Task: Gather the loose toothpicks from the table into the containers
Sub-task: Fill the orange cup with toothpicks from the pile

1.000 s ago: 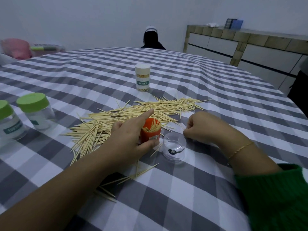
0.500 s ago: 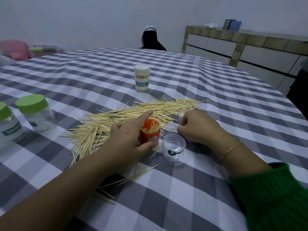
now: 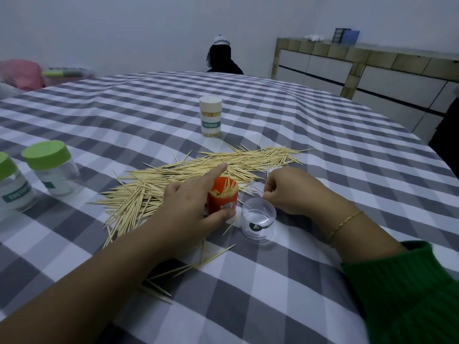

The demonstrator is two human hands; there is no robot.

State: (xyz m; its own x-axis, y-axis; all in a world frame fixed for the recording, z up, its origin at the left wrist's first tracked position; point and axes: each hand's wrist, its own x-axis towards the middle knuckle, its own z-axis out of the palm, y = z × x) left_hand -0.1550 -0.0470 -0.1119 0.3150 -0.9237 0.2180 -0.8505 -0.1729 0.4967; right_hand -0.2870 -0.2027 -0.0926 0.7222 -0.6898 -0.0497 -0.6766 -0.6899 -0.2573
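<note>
Label "TOOTHPICK" on cream jar (image 3: pixel 210 119); left hand (image 3: pixel 191 209) grips orange container (image 3: pixel 222 198); right hand (image 3: pixel 289 191) fingers curled, contents unclear.

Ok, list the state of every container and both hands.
orange container: open, upright, partly filled
clear cap: off, beside it
cream container: closed, upright
green-lidded jars: closed
left hand: holds orange container
right hand: fingers curled at pile edge, grip unclear
</note>
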